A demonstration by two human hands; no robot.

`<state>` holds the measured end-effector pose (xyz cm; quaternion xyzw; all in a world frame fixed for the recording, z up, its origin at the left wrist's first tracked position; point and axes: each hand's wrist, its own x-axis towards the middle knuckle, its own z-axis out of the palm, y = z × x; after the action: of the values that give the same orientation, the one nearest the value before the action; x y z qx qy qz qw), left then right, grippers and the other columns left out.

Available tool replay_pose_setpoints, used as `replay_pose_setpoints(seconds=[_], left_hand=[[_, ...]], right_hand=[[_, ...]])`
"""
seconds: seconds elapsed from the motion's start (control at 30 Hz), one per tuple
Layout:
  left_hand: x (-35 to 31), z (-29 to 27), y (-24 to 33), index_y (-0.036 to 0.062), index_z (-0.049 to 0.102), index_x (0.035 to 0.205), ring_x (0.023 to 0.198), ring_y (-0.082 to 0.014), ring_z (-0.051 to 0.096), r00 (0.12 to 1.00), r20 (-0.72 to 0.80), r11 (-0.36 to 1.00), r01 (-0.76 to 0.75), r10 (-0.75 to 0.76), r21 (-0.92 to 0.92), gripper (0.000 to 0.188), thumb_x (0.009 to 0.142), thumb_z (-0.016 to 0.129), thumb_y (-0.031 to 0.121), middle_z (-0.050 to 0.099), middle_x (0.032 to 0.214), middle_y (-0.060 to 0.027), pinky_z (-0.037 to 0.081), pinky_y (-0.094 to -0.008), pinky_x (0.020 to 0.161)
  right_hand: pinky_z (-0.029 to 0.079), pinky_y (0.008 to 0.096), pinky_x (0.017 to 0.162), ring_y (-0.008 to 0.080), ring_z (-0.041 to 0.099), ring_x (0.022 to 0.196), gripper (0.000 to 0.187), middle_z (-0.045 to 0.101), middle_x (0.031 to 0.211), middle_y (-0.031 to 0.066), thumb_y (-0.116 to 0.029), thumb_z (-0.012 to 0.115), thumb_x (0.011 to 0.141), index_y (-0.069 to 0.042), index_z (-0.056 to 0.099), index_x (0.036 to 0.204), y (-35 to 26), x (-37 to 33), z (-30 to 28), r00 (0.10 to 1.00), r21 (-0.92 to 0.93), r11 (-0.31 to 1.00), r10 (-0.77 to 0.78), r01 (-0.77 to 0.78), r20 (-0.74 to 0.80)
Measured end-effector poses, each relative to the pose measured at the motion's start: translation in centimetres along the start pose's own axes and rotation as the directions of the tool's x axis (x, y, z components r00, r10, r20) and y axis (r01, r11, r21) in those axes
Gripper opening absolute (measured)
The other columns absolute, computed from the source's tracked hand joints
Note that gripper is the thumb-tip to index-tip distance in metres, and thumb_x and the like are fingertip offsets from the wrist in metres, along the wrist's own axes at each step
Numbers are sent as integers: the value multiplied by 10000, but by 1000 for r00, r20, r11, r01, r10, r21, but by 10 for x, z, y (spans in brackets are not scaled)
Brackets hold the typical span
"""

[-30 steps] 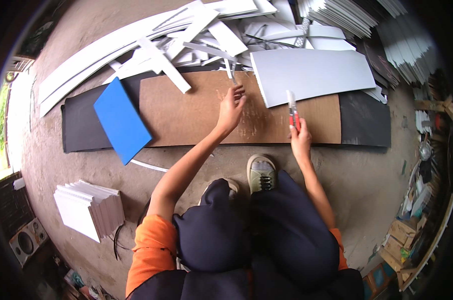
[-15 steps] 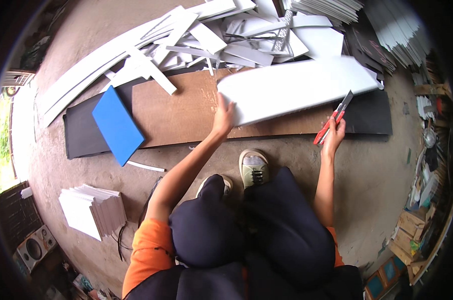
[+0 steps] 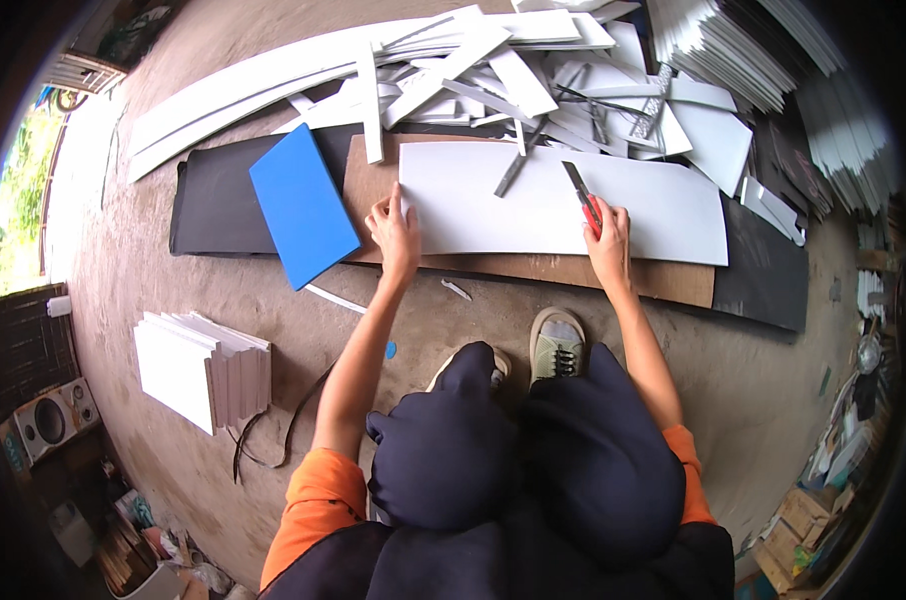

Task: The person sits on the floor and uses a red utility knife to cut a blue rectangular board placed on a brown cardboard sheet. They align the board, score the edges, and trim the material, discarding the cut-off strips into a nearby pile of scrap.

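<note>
Across the brown board (image 3: 663, 280) before you lies a long white sheet (image 3: 483, 220), flat, plain and smooth, its corners squared. Your left hand (image 3: 395, 238), partly open, touches its left end; your right hand (image 3: 610, 248) grips a red cutter (image 3: 591, 214), dark blade out.

The left arm (image 3: 360, 365) runs from seven o'clock up to the left hand (image 3: 397, 234) at eleven, index finger (image 3: 395, 196) extended; the other fingers (image 3: 377, 216) seem loosely bent, though they show small. The right arm (image 3: 643, 345) runs from four o'clock up to the right hand (image 3: 610, 240) at two, closed in a grip.
</note>
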<state>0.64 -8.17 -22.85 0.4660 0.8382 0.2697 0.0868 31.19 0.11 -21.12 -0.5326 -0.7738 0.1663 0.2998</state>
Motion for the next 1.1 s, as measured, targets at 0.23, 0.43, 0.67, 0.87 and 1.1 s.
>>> replay_pose_setpoints(seconds=[0.23, 0.43, 0.67, 0.87, 1.1], left_hand=[[-58, -54, -19, 82, 431, 1163, 1153, -300, 241, 782, -421, 888, 383, -459, -256, 435, 773, 604, 167, 289, 1213, -147, 189, -449, 966], [-37, -60, -87, 35, 217, 1225, 1072, -287, 316, 362, -260, 406, 423, -895, -810, 621, 804, 598, 285, 209, 1187, -199, 342, -376, 853], [-21, -58, -122, 59, 478, 1027, 858, -173, 516, 395, 241, -146, 255, -886, -956, 280, 870, 505, 289, 512, 891, -27, 449, -366, 770], [-35, -54, -86, 76, 445, 1061, 917, -143, 518, 632, 122, -101, 70, -765, -992, 238, 915, 426, 263, 516, 1029, -36, 459, -356, 764], [-22, -42, -30, 6, 398, 1143, 897, -112, 459, 869, -104, 305, 56, -484, -951, 331, 942, 353, 264, 490, 994, -70, 371, -245, 817]], right_hand=[[331, 452, 876, 331, 384, 1050, 494, 384, 1142, 159, -167, 608, 764, -76, 422, 1212, -6, -3, 11, 1000, -353, 936, 0, 0, 2], [302, 477, 893, 331, 355, 1068, 515, 341, 1181, 144, -181, 586, 792, -96, 371, 1252, -66, 7, 29, 984, -305, 936, -149, 173, 102], [271, 488, 928, 347, 339, 1091, 498, 327, 1187, 153, -150, 572, 796, -96, 372, 1249, -77, 4, 44, 965, -278, 930, -195, 239, 178], [285, 467, 914, 359, 339, 1109, 489, 323, 1201, 173, -109, 567, 788, -97, 390, 1244, -57, 0, 28, 990, -440, 888, -113, 137, 81], [326, 448, 853, 366, 425, 978, 501, 449, 1059, 201, -53, 550, 784, -83, 379, 1255, -10, -7, 11, 999, -329, 944, -12, -5, -50]])
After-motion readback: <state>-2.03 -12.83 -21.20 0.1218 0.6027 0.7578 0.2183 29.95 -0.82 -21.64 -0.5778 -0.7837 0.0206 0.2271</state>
